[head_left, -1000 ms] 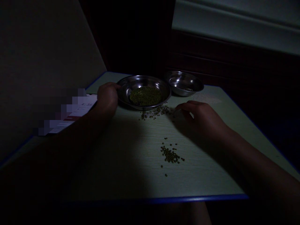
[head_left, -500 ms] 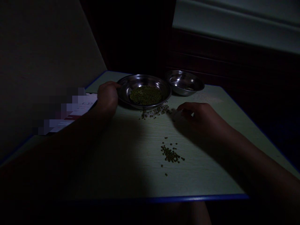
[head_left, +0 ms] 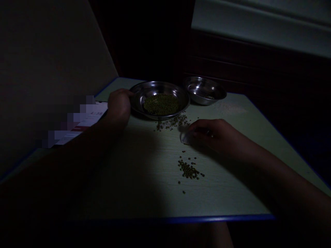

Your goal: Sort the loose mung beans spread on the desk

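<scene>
Apparently, two hands (head_left: 119, 106) grip one bowl (head_left: 159, 99) and one translucent piece (head_left: 185, 138), respectively.

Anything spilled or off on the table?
Yes, looks spilled: loose green beans lie right below the rim of the bean bowl, outside it, with pale grains among them. A pale powdery patch sits beside the second metal bowl. No damage visible; it's dark.

Dim room, likely a home — small blue-edged table (head_left: 217, 196), metal bowls (head_left: 159, 86)
</scene>
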`<state>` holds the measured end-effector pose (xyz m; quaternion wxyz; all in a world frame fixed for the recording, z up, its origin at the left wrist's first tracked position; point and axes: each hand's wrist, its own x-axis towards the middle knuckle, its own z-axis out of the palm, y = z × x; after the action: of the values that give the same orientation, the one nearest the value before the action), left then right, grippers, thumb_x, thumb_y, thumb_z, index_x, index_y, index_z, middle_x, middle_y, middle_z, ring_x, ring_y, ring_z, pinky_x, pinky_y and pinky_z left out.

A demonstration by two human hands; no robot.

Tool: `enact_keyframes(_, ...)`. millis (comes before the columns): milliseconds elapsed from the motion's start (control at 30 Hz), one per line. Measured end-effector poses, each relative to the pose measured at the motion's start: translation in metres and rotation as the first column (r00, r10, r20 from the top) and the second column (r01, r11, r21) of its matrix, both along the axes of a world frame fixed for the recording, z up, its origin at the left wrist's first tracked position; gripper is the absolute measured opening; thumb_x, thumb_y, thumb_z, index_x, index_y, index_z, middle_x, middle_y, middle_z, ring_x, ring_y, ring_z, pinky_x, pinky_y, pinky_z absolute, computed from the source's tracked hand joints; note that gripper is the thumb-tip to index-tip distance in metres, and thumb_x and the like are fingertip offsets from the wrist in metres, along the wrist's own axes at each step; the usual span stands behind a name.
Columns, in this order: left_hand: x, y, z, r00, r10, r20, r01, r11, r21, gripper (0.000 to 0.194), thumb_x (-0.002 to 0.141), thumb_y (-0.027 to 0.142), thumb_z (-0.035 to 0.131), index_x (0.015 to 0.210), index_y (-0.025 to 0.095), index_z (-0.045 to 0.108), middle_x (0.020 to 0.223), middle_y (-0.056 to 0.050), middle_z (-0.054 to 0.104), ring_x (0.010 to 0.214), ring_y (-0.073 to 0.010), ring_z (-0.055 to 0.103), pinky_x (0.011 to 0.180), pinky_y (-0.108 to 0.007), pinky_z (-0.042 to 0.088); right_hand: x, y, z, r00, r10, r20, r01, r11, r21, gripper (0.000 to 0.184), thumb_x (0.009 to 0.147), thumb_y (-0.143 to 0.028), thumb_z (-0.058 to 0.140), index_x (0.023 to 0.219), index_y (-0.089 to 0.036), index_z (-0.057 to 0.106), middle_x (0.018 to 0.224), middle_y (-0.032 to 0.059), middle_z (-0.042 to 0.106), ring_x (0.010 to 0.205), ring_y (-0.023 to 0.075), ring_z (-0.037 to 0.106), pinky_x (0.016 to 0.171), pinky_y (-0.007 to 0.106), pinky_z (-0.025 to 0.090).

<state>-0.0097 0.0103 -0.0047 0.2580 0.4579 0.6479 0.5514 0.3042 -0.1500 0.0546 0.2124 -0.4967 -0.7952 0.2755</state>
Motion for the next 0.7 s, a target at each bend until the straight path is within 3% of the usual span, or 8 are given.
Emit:
enact_keyframes(333, -0.003, 0.004, -0.003, 0.999, -0.004, -0.039, 0.005, 0.999, 0.033, 0.012, 0.074, 0.015, 0.064, 0.075, 0.026, 0.068, 0.109, -0.010, 0.085, 0.132, -0.0365, 0.081, 0.131, -0.050, 0.061, -0.004, -0.009, 0.007, 0.992, 0.117, -0.048, -0.123, 0.982, -0.146, 0.029, 0.114, -0.011, 0.074, 0.124, -0.025, 0.097, 0.111, 0.0035, 0.098, 0.098, 0.0226, 0.091, 0.088, 0.033, 0.067)
enact_keyframes(533, -0.003, 0.004, -0.003, 1.000, -0.009, 0.005, 0.008, 0.999, 0.036, 0.014, 0.073, 0.013, 0.066, 0.072, 0.026, 0.066, 0.106, -0.010, 0.084, 0.132, -0.0387, 0.081, 0.133, -0.055, 0.060, 0.026, 0.013, 0.010, 0.987, -0.159, 0.034, 0.157, 0.986, 0.061, 0.032, 0.104, -0.009, 0.073, 0.120, -0.024, 0.098, 0.103, 0.0090, 0.097, 0.085, 0.0279, 0.088, 0.082, 0.039, 0.069)
enact_keyframes(700, -0.006, 0.005, -0.006, 1.000, -0.015, -0.009, 0.015, 0.999, 0.034, 0.011, 0.075, 0.016, 0.066, 0.075, 0.026, 0.069, 0.108, -0.010, 0.085, 0.134, -0.0387, 0.081, 0.131, -0.052, 0.062, 0.034, 0.023, 0.002, 0.978, -0.199, 0.062, 0.197, 0.980, 0.031, 0.035, 0.098, -0.006, 0.074, 0.118, -0.022, 0.097, 0.093, 0.0086, 0.095, 0.073, 0.0250, 0.084, 0.074, 0.036, 0.067)
